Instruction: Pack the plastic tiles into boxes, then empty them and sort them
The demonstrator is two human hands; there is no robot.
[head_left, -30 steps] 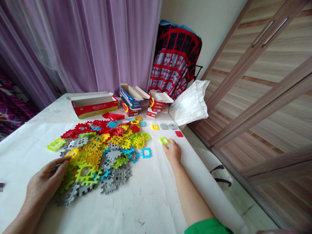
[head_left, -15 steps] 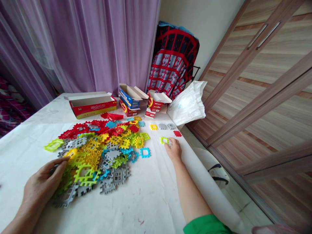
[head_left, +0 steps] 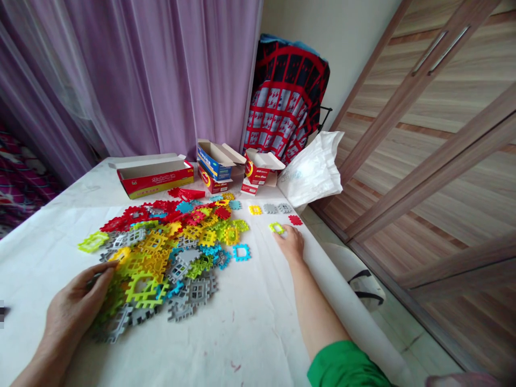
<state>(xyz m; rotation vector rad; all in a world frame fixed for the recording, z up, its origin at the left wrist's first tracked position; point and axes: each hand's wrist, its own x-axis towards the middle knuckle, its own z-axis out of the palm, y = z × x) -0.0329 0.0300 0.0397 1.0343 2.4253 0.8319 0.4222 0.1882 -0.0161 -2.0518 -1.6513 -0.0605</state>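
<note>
Open-topped cardboard boxes are lined along the far side of a white-covered table (head_left: 250, 328), upper center of the frame. A long red-and-yellow box (head_left: 155, 180) is set at left, its pale inner wall exposed and its floor hidden. A blue box (head_left: 213, 161) is stacked on a red box (head_left: 213, 183); beside them, a second red box (head_left: 256, 171) is propped on a small box (head_left: 249, 186). Flaps are spread, and the contents cannot be made out. A white bag (head_left: 314, 172) is slumped at the table's corner, its inside hidden.

Right of center, a green piece (head_left: 276, 228) is pinched at its edge by the right hand (head_left: 291, 243), fingers curled and nearly closed. At lower left, a yellow piece (head_left: 121, 255) is met by the left hand (head_left: 80, 301), thumb and forefinger drawn close; whether it is gripped cannot be told.

A pile (head_left: 161, 252) of notched plastic pieces in red, yellow, green, blue and gray is heaped at left of center, many framed around square openings. A yellow frame (head_left: 255, 210), two gray pieces (head_left: 270, 208) and a red piece (head_left: 295, 220) are laid flat near the right hand. A blue frame (head_left: 242, 252) is seen at the pile's right edge.
</note>
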